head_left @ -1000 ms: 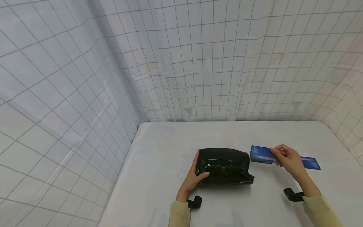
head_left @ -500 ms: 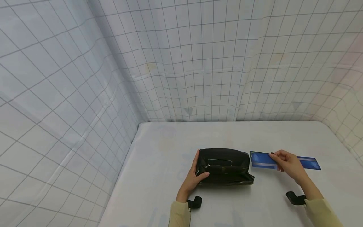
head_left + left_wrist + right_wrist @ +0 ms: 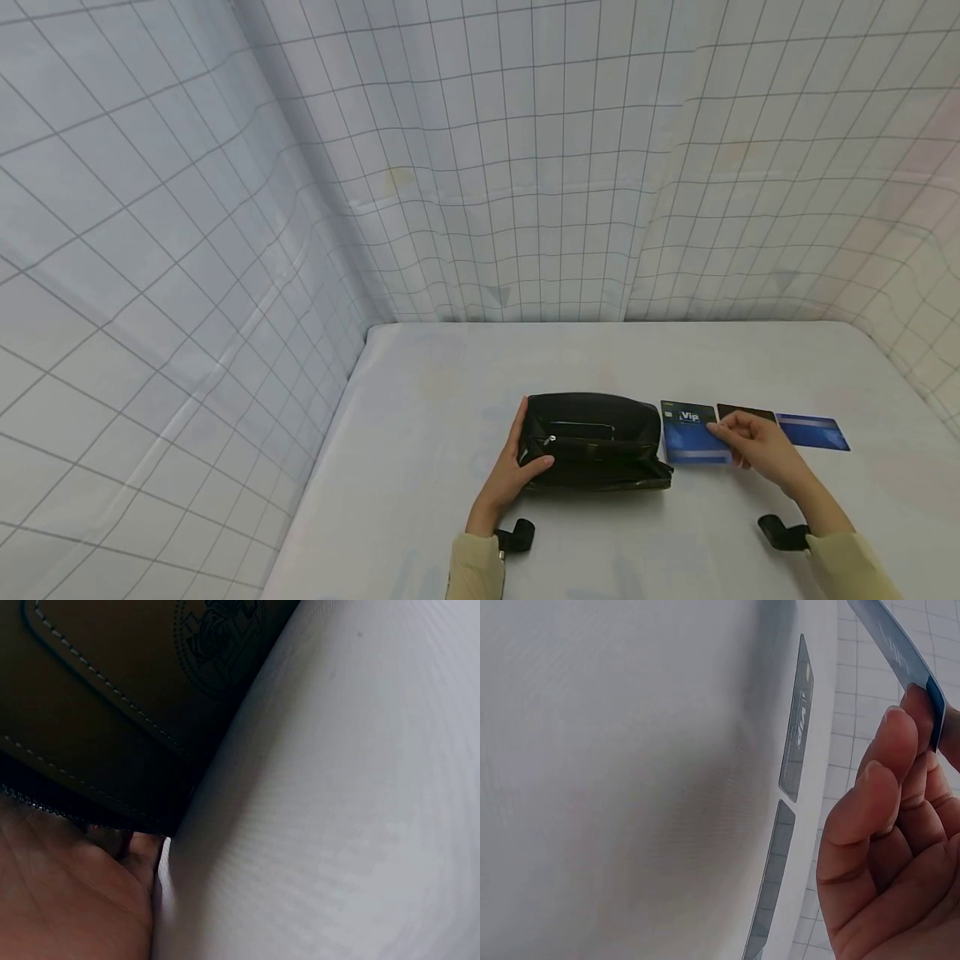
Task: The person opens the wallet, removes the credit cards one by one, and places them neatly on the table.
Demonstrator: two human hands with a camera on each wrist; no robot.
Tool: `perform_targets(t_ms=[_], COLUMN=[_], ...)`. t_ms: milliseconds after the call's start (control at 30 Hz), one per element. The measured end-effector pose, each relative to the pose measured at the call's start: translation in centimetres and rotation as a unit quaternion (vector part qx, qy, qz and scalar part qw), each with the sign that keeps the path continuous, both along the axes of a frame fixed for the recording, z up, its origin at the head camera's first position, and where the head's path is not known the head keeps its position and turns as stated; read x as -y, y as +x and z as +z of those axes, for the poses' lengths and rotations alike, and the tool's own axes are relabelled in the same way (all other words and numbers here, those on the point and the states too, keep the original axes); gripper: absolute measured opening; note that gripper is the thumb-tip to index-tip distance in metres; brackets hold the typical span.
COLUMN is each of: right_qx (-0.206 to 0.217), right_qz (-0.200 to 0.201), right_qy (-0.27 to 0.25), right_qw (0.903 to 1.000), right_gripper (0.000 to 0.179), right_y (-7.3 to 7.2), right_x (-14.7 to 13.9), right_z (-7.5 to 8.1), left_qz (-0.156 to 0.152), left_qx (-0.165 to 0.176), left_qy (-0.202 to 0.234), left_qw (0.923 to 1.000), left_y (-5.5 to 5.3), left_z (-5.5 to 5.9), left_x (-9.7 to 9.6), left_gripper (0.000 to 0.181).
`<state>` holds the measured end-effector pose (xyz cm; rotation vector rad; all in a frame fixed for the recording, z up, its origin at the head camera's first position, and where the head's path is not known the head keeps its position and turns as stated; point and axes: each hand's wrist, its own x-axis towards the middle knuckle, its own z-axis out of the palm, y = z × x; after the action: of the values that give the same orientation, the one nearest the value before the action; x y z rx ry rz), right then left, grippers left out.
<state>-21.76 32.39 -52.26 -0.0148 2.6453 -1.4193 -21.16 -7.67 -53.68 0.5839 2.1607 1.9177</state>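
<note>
A black zip wallet (image 3: 592, 462) lies opened on the white table. My left hand (image 3: 506, 479) grips its left end, thumb over the front edge and fingers along the far side. In the left wrist view, the wallet's stitched outer face (image 3: 112, 690) shows a stamped round emblem beside the palm (image 3: 67, 892). My right hand (image 3: 761, 446) pinches a blue card (image 3: 693, 452) between thumb and fingers. That card (image 3: 896, 649) is held above the table in the right wrist view. Partly behind it lies a dark blue card marked "Vip" (image 3: 686, 412).
To the right of the Vip card lie a dark card (image 3: 750, 410), partly hidden by my right hand, and a blue card (image 3: 813, 432). White grid-lined curtains (image 3: 525, 208) hang behind and at the sides of the table (image 3: 420, 433).
My right hand has brought the pinched card nearer to me, uncovering the Vip card and the dark card. My left hand and the wallet have stayed put.
</note>
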Motion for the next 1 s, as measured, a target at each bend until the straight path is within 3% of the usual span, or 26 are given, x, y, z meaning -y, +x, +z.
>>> perform_targets(t_ms=[733, 1000], right_qx=[0.027, 0.017], right_qz=[-0.009, -0.005], right_qy=[0.050, 0.085], right_qw=[0.9983, 0.9963], right_gripper=[0.046, 0.043], right_y=[-0.1, -0.1], right_x=[-0.3, -0.7], right_z=[-0.9, -1.3], left_qz=[0.001, -0.001], left_qx=[0.005, 0.005], left_qy=[0.005, 0.011], left_qw=[1.0000, 0.9999], left_y=[0.1, 0.0], left_z=[-0.1, -0.2], left_x=[0.0, 0.0], left_gripper=[0.087, 0.087])
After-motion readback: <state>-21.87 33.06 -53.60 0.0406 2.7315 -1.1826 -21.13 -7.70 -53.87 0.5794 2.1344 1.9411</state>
